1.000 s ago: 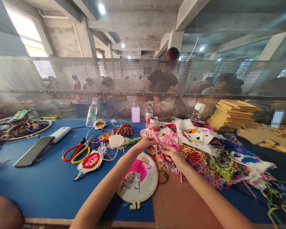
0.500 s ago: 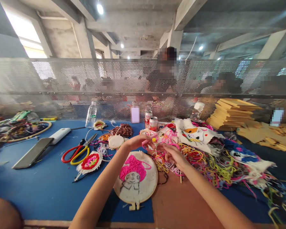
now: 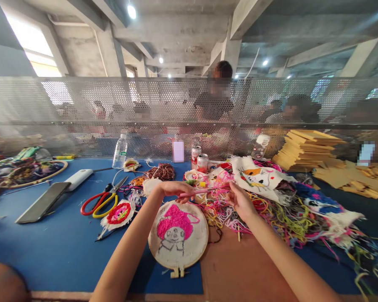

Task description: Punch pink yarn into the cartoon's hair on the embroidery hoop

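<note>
My left hand is closed around a pink pen-shaped punch needle, held nearly level with its slim end toward my right hand. My right hand has thumb and forefinger pinched near that end; what lies between the fingertips is too small to make out, with pink yarn just behind. Below both hands an embroidery hoop lies on the table, its white cloth bearing a pink looped hood and a drawn face. The hoop's clamp points toward me.
Scissors, a round red patch and a phone lie left. A tangled yarn heap with stitched cloths spreads right. Behind stand a bottle, cans, stacked yellow boards and a perforated metal screen.
My hands have moved apart slightly, the right one to the right and up. The pink punch needle now shows lengthwise between them. The hoop has hardly shifted.
</note>
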Action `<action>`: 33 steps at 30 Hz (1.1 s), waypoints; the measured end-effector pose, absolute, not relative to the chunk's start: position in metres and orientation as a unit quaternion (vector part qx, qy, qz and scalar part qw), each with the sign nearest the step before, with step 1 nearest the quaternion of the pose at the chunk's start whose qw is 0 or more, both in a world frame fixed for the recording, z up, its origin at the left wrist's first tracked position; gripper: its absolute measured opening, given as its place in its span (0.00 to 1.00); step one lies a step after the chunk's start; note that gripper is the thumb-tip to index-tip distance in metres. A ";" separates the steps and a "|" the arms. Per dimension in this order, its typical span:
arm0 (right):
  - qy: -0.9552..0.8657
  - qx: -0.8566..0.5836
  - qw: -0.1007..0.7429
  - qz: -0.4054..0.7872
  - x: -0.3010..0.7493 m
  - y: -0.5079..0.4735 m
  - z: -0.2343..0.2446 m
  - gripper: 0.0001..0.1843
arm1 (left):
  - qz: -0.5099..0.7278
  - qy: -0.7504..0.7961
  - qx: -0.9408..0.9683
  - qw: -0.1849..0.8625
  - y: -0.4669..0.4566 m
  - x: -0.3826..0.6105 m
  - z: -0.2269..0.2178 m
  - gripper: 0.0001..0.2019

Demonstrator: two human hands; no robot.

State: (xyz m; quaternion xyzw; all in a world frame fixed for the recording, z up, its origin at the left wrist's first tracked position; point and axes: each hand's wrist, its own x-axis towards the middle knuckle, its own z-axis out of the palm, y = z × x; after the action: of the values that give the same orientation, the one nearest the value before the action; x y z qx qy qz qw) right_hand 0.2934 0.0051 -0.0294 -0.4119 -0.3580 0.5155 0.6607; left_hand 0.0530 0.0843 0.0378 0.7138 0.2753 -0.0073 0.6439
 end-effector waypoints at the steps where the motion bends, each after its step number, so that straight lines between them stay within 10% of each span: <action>1: -0.352 -0.416 0.669 0.506 0.296 0.006 -0.029 0.20 | -0.003 0.278 0.714 0.642 0.085 0.051 0.038 0.11; 33: -0.344 -0.405 0.822 0.203 0.322 -0.002 -0.002 0.16 | 0.083 0.395 0.715 0.571 0.127 -0.005 0.010 0.10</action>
State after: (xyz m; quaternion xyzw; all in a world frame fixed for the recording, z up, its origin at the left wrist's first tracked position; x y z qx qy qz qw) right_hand 0.3224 -0.0017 -0.0024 -0.4054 -0.3441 0.2027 0.8223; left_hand -0.0049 0.1267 0.0099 0.7146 0.3950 0.0831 0.5714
